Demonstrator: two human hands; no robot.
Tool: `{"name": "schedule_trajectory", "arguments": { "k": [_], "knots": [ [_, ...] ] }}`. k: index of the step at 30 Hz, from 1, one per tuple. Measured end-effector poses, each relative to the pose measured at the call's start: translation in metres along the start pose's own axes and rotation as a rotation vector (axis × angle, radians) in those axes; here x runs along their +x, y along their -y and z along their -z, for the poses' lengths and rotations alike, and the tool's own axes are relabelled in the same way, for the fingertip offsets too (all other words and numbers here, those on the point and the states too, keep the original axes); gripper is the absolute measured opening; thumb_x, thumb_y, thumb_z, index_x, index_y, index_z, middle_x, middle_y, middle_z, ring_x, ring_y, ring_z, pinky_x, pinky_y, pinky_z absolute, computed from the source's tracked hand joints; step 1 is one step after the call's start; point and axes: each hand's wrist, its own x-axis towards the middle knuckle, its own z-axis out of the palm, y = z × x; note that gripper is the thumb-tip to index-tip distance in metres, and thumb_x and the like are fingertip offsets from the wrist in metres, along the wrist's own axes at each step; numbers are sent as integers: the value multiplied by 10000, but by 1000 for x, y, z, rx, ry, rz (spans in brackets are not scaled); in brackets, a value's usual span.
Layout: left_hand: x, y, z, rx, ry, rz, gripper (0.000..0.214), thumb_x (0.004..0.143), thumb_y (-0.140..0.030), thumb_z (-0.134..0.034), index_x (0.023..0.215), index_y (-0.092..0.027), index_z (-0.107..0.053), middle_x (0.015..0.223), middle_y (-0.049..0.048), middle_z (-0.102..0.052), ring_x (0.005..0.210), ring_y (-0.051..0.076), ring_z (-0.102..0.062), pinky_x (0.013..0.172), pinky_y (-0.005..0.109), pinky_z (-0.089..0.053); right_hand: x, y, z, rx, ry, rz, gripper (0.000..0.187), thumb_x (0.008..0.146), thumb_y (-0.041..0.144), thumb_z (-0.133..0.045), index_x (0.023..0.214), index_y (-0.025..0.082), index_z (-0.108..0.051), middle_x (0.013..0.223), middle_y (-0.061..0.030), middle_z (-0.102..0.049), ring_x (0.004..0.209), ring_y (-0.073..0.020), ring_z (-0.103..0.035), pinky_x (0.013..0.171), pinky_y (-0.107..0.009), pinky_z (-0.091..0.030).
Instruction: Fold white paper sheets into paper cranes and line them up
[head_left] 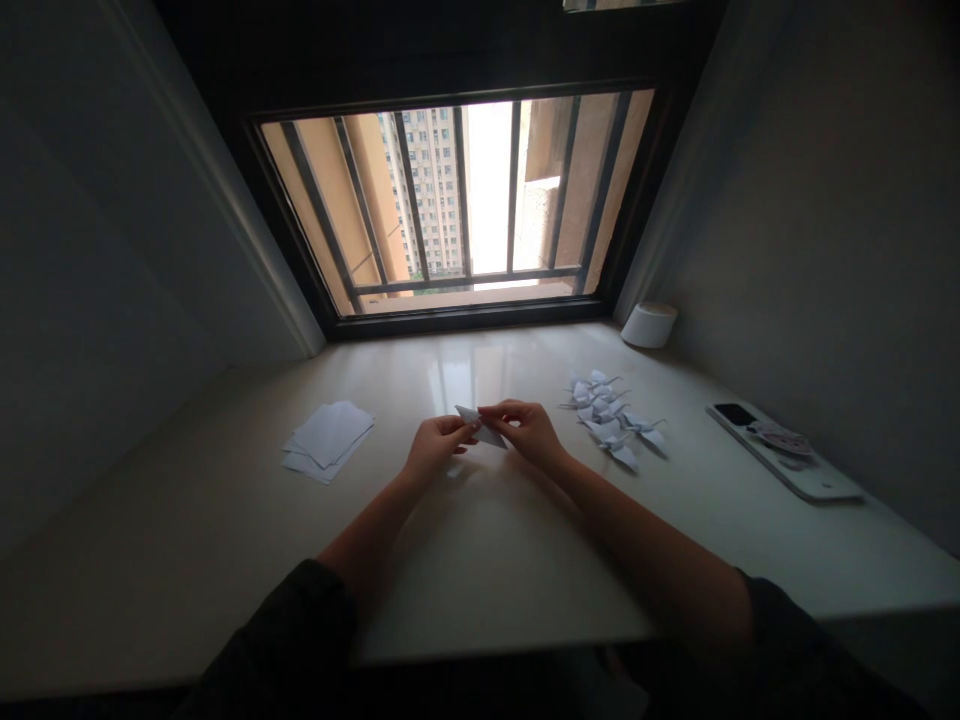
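Observation:
A small folded piece of white paper [480,427] is held just above the pale tabletop [480,540], in the middle of the view. My left hand [436,447] pinches its left end with closed fingers. My right hand [529,429] grips its right side, fingers curled over the top edge. Both forearms reach in from dark sleeves at the bottom.
A loose stack of white paper sheets [328,438] lies to the left. Several folded paper cranes [609,416] sit to the right. A white round container [649,325] stands in the back right corner. A phone [735,413] rests on a white tray [814,485] at right. A barred window [457,200] is ahead.

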Motion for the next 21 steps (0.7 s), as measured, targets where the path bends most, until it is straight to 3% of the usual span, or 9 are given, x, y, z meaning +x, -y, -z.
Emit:
{"name": "schedule_trajectory", "arguments": {
  "k": [6,11,15,21],
  "knots": [
    [0,2,0,-39,-62,6,404,637,-506,-691,820,-146,-706,730,75,-657,700,175,-599,597,261,-454,-1,3,-2,-24,14,8,240,718,416,-646,852,236,-733,802,-52,-714,728,-202,-630,656,-316,-476],
    [0,0,-2,-117,-128,27,384,629,-482,-705,832,-157,-715,795,77,-669,749,174,-598,635,266,-468,-4,1,-3,88,17,-157,403,687,473,-659,984,202,-690,779,-44,-701,691,-180,-620,624,-285,-462],
    [0,-2,-3,-111,-162,-2,352,628,-455,-710,818,-159,-721,819,75,-675,775,180,-588,623,258,-468,-6,-2,-4,121,87,-248,379,611,508,-702,759,160,-709,667,-20,-662,585,-137,-558,530,-237,-385],
    [-1,-2,-5,-61,-136,-19,334,618,-449,-709,800,-169,-726,781,61,-673,719,166,-567,568,234,-440,-8,0,-7,157,117,-268,430,570,573,-693,553,148,-630,471,45,-503,440,-69,-379,424,-221,-218]
  ]
}}
